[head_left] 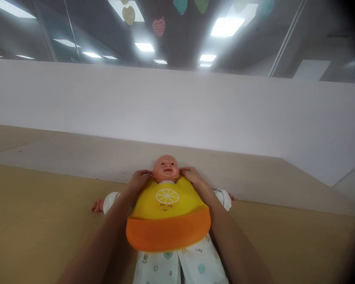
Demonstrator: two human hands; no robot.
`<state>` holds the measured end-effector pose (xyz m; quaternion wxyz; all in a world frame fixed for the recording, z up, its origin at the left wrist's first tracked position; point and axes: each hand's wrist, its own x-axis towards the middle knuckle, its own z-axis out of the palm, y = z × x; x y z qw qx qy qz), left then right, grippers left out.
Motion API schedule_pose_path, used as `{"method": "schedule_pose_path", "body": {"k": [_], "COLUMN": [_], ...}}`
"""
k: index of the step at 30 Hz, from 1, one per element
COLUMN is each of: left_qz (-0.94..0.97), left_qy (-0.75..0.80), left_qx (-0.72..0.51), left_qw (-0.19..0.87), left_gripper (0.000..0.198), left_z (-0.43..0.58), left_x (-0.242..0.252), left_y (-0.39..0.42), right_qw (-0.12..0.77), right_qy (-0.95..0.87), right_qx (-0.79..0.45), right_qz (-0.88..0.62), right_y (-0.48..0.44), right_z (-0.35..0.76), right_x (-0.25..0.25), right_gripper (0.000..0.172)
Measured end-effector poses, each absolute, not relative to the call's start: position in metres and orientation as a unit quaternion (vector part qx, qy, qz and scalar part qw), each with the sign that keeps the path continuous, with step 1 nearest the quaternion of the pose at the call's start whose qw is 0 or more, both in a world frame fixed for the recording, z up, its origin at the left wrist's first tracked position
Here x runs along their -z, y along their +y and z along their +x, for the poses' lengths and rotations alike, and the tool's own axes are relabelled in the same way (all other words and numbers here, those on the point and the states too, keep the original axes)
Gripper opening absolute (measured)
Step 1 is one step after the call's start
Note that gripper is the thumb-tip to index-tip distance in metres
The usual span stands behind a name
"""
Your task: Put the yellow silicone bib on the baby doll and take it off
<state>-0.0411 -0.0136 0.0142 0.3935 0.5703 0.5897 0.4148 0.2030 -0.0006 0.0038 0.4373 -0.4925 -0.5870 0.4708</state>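
A baby doll (166, 167) lies on its back, arms spread, in white printed clothes. Over its chest is a yellow bib (165, 202) with a lemon-slice print and an orange catch pocket at the bottom. At the left side of the doll's neck, my left hand (140, 179) is closed on the bib's upper edge. My right hand (193, 176) grips the opposite upper edge, its fingers bent in by the neck. Both sets of fingertips are partly hidden behind the doll's head and neck, and so are the bib's strap ends.
The doll rests on a tan surface (41, 213), its head towards a paler beige strip (225, 169). Beyond stands a low white wall (165, 102) with glass above it. Heart-shaped paper notes (159, 27) are stuck on the glass.
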Motion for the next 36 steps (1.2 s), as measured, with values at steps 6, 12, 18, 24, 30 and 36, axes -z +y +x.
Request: {"method": "schedule_pose_path", "body": {"k": [6, 12, 18, 24, 30, 36], "left_qz": [0.61, 0.612, 0.537, 0.427, 0.415, 0.486], "left_qy": [0.621, 0.633, 0.588, 0.532, 0.513, 0.533], "left_qx": [-0.379, -0.363, -0.423, -0.494, -0.543, -0.542], "left_qw": [0.314, 0.306, 0.433, 0.539, 0.52, 0.432], "left_gripper": [0.03, 0.032, 0.029, 0.036, 0.042, 0.041], "left_z": [-0.037, -0.045, -0.057, -0.053, -0.044, -0.047], "left_x": [-0.019, -0.026, -0.049, -0.048, -0.035, -0.019], "left_y": [-0.027, -0.054, -0.125, -0.174, -0.18, -0.19], "right_qw": [0.428, 0.438, 0.383, 0.364, 0.423, 0.419], "right_qy": [-0.55, -0.519, -0.58, -0.57, -0.523, -0.54], "right_qx": [-0.523, -0.558, -0.566, -0.625, -0.612, -0.593], "right_qz": [-0.491, -0.476, -0.444, -0.39, -0.417, -0.426], "right_y": [-0.039, -0.097, -0.14, -0.148, -0.157, -0.17], "right_z": [0.204, 0.229, 0.25, 0.25, 0.249, 0.249], "right_x": [-0.028, -0.038, -0.032, -0.034, -0.027, -0.019], "right_gripper": [0.032, 0.045, 0.041, 0.041, 0.034, 0.04]}}
